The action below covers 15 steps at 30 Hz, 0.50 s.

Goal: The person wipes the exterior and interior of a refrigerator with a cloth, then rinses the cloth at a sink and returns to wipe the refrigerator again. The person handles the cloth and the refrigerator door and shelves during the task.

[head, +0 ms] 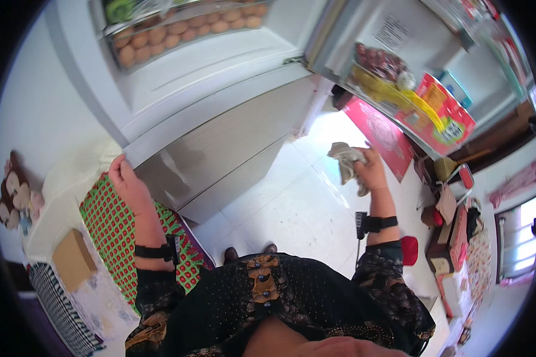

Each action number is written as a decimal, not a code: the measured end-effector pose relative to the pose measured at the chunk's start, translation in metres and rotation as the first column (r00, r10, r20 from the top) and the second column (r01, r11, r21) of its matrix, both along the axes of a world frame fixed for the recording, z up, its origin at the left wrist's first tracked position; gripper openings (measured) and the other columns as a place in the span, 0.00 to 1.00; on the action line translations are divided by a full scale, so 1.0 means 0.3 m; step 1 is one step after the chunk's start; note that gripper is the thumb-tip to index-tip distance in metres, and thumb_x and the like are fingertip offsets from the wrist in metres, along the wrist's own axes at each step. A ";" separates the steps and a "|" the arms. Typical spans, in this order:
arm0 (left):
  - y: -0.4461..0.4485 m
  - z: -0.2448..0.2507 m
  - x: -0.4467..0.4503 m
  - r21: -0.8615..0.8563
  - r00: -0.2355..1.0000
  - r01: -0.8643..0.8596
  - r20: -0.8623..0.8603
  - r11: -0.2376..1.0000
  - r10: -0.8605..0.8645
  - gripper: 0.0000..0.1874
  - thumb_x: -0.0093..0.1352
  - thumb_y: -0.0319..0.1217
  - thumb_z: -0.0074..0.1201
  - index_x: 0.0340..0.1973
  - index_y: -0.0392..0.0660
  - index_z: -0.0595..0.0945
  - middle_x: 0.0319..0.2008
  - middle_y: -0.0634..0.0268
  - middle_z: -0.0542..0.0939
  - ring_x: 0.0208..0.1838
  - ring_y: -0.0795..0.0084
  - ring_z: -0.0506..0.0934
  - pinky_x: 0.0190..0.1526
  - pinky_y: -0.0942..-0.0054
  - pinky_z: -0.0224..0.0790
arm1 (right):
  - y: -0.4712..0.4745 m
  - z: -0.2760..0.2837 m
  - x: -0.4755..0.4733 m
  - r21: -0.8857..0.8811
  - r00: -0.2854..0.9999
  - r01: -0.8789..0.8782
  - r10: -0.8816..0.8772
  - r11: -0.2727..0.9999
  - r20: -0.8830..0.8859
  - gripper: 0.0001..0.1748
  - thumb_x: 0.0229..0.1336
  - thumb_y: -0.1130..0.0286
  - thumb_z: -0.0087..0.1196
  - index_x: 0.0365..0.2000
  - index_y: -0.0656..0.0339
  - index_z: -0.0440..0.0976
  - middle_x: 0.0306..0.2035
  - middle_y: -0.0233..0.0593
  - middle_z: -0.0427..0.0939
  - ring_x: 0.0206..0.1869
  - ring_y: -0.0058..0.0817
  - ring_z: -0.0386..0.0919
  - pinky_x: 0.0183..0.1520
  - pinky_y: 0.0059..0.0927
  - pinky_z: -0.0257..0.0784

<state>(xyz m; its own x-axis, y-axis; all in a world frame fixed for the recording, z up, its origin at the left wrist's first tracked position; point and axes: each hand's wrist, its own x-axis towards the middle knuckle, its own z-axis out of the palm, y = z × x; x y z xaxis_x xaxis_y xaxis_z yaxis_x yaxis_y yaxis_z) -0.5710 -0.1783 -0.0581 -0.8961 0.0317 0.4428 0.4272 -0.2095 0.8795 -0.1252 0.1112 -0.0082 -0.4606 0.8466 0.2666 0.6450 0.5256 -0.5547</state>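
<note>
Before me is a refrigerator (192,117) with its upper compartment open. My left hand (127,178), fingers curled together, is at the refrigerator's lower left front corner; whether it presses on the edge is hard to tell. A crumpled grey cloth (347,160) hangs from my right hand (371,168), held over the floor between the refrigerator body and its swung-out door (335,49). Inside the compartment, a clear drawer (134,67) contains many brown eggs (177,28). The white compartment floor (196,62) lies in front of and below that drawer.
The door's lower bin holds a red box (446,109) and bagged food (379,62). At left, a green-and-red knitted cover (109,218), a cardboard box (74,260) and plush monkeys (18,192) are close by. A red mat (379,129) lies beyond the tiled floor (286,201).
</note>
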 end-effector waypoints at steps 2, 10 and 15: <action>0.009 0.000 0.013 0.038 0.992 0.013 0.127 0.999 -0.018 0.11 0.70 0.32 0.43 0.42 0.37 0.75 0.41 0.65 0.74 0.44 0.76 0.70 0.49 0.76 0.62 | -0.013 0.123 0.114 0.437 0.993 0.011 -0.062 0.899 0.101 0.25 0.36 0.78 0.53 0.42 0.53 0.76 0.60 0.53 0.58 0.60 0.46 0.63 0.60 0.37 0.62; -0.004 0.009 0.006 -0.195 0.996 -0.063 0.051 0.979 0.075 0.18 0.68 0.34 0.46 0.49 0.35 0.72 0.49 0.58 0.71 0.49 0.69 0.69 0.52 0.71 0.60 | 0.140 0.553 0.362 0.332 0.965 0.075 -0.152 0.940 0.214 0.22 0.36 0.74 0.56 0.40 0.59 0.75 0.62 0.47 0.59 0.61 0.44 0.63 0.61 0.36 0.61; -0.032 0.057 0.204 -0.280 0.943 -0.244 -0.292 0.928 0.159 0.22 0.64 0.30 0.50 0.53 0.39 0.69 0.62 0.50 0.60 0.66 0.54 0.56 0.64 0.62 0.47 | 0.213 0.584 0.385 0.414 0.892 0.031 -0.212 0.910 0.399 0.22 0.36 0.69 0.58 0.39 0.59 0.76 0.55 0.47 0.67 0.57 0.46 0.67 0.58 0.36 0.63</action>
<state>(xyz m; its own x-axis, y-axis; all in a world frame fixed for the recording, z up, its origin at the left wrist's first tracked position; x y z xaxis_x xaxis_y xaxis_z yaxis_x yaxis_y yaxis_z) -0.5098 -0.1879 -0.0412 -0.7521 0.0350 0.6581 0.6535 0.1687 0.7379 -0.0098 0.1750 0.1671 -0.5048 0.7726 0.3850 0.8417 0.5395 0.0209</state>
